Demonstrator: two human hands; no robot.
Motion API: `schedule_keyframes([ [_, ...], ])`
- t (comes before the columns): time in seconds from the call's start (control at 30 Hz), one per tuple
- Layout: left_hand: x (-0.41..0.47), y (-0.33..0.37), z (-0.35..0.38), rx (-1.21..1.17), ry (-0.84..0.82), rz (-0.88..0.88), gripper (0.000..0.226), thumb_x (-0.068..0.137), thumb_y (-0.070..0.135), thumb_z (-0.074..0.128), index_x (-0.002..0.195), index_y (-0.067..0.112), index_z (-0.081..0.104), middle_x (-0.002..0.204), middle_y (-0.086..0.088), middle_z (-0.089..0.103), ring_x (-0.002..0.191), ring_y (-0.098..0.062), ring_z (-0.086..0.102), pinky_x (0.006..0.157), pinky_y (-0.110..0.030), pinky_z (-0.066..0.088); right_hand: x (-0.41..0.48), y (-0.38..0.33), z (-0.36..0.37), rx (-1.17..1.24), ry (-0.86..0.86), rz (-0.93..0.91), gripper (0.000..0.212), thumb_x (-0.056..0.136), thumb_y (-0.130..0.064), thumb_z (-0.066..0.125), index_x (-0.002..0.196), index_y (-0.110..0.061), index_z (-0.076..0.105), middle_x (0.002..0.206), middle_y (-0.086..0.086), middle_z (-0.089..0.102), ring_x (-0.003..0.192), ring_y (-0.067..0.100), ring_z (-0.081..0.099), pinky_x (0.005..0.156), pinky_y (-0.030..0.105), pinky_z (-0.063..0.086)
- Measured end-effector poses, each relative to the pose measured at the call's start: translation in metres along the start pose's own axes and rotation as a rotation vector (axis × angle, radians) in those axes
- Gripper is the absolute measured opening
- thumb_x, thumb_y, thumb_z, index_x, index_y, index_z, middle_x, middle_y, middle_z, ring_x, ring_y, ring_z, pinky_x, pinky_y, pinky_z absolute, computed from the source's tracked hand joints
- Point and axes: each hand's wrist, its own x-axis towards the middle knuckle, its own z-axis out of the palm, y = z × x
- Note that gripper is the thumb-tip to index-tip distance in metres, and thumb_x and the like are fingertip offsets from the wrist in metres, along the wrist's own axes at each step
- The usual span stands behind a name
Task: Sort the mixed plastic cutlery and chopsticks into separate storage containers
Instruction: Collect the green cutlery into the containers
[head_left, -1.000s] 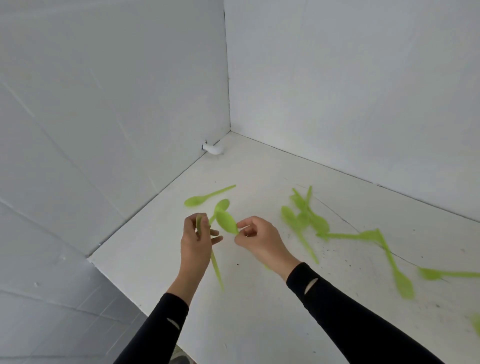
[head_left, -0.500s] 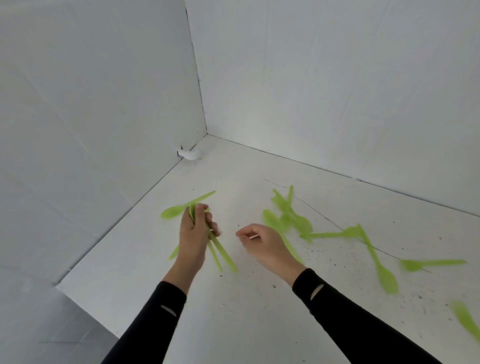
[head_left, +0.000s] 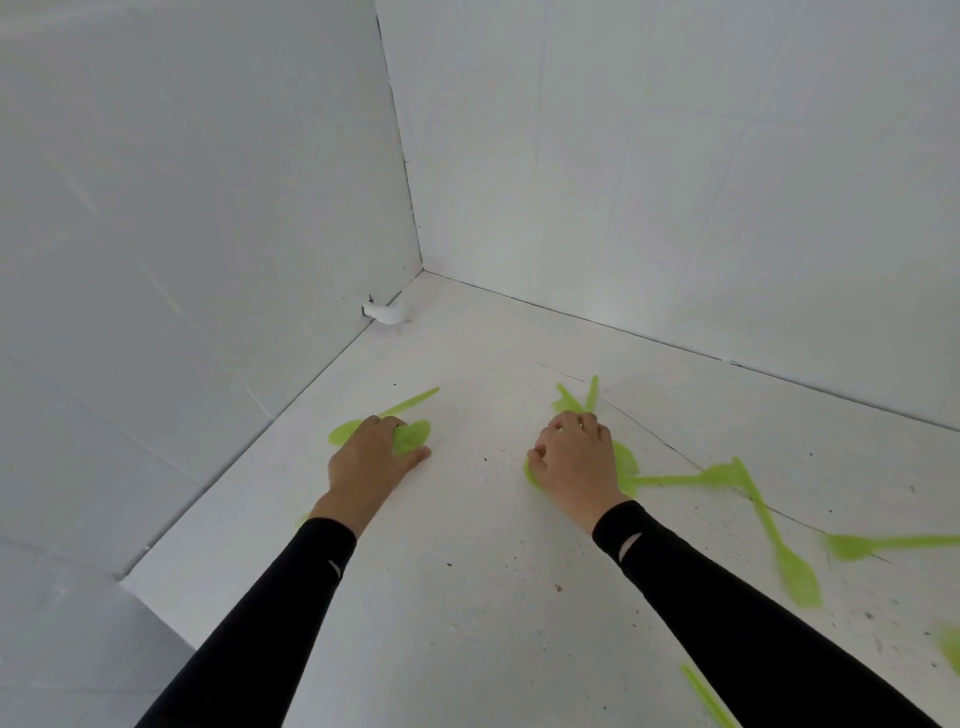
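Head view: at centre-left the left hand (head_left: 371, 462) sits low on the white speckled tabletop (head_left: 478, 597), its fingers curled round bright green plastic spoons (head_left: 413, 435). At centre-right the right hand (head_left: 576, 462) covers a heap of green plastic cutlery (head_left: 623, 460) with bent fingers; I cannot tell whether it grips a piece. Blurred loose green utensils (head_left: 795, 566) lie at lower right.

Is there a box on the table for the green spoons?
No, only scattered green spoons, the left hand, the right hand and a small white thing show on the white table.
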Motion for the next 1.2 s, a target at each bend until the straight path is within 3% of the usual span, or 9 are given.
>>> schedule_keyframes([
  [0.13,0.002,0.002,0.003,0.031,0.062,0.049,0.037,0.094,0.039,0.057,0.124,0.018,0.056,0.118,0.0,0.056,0.107,-0.021,0.057,0.079,-0.036,0.048,-0.023,-0.012,-0.012,0.393,0.14,-0.175,0.021,0.099,-0.024,0.046,0.095,-0.009,0.059,0.087,0.003,0.061,0.081,0.024,0.057,0.07,0.036,0.047],
  [0.3,0.007,-0.013,-0.009,-0.079,0.231,0.107,0.021,0.096,0.025,0.057,0.105,0.005,0.054,0.097,-0.013,0.058,0.089,-0.034,0.057,0.071,-0.042,0.046,-0.031,0.013,-0.032,0.631,-0.012,-0.184,0.013,0.106,-0.019,0.029,0.097,-0.013,0.035,0.06,0.001,0.042,0.044,0.016,0.035,0.042,0.023,0.029],
  [0.4,0.011,-0.022,-0.024,-0.156,0.274,-0.032,0.038,0.095,0.045,0.057,0.093,0.007,0.051,0.079,-0.012,0.059,0.075,-0.034,0.056,0.063,-0.037,0.042,-0.017,0.04,-0.03,0.356,-0.073,-0.123,0.003,0.103,-0.022,0.035,0.105,-0.02,0.035,0.064,-0.005,0.048,0.049,0.012,0.038,0.049,0.027,0.028],
  [0.5,0.018,-0.034,-0.03,-0.228,0.24,-0.114,0.052,0.082,0.058,0.068,0.092,0.009,0.052,0.077,-0.009,0.058,0.072,-0.032,0.055,0.06,-0.034,0.041,-0.003,0.061,-0.031,0.141,-0.151,-0.122,0.035,0.096,-0.026,0.043,0.13,-0.019,0.039,0.087,-0.004,0.06,0.067,0.014,0.052,0.059,0.029,0.038],
  [0.6,0.025,-0.048,-0.028,-0.262,0.231,-0.142,0.05,0.077,0.051,0.078,0.102,0.013,0.058,0.087,-0.004,0.061,0.082,-0.027,0.059,0.067,-0.033,0.046,0.007,0.068,-0.026,-0.088,-0.189,-0.242,0.048,0.099,-0.022,0.04,0.147,-0.02,0.037,0.127,0.001,0.053,0.105,0.021,0.055,0.081,0.033,0.044],
  [0.73,0.032,-0.054,-0.022,-0.172,0.174,-0.153,0.036,0.078,0.037,0.08,0.083,0.009,0.058,0.082,-0.007,0.058,0.082,-0.03,0.057,0.065,-0.031,0.038,0.01,0.074,-0.013,-0.277,-0.091,-0.372,0.044,0.096,-0.014,0.054,0.138,-0.022,0.047,0.122,0.002,0.054,0.102,0.022,0.055,0.079,0.03,0.042],
  [0.87,0.033,-0.049,-0.019,-0.151,0.17,-0.162,0.025,0.085,0.024,0.074,0.084,0.004,0.058,0.096,-0.019,0.053,0.08,-0.032,0.051,0.067,-0.033,0.037,0.002,0.082,-0.013,-0.174,0.235,-0.427,0.033,0.057,-0.005,0.089,0.075,-0.019,0.065,0.08,0.0,0.056,0.061,0.018,0.052,0.051,0.025,0.034],
  [1.03,0.008,-0.006,-0.027,-0.273,0.375,0.154,0.01,0.092,0.008,0.063,0.099,0.006,0.056,0.072,-0.011,0.057,0.068,-0.034,0.054,0.058,-0.033,0.037,-0.021,0.079,-0.047,0.213,0.571,-0.347,0.012,0.09,-0.012,0.056,0.093,-0.011,0.068,0.102,0.004,0.059,0.085,0.023,0.052,0.07,0.03,0.047],
  [1.2,-0.043,0.09,-0.025,-0.345,0.109,0.496,0.031,0.093,-0.005,0.05,0.11,0.02,0.054,0.073,0.002,0.063,0.064,-0.001,0.061,0.053,-0.014,0.043,-0.062,0.084,-0.091,0.626,0.502,-0.176,0.013,0.09,-0.007,0.066,0.101,-0.014,0.069,0.125,-0.005,0.058,0.12,0.011,0.047,0.09,0.002,0.031],
])
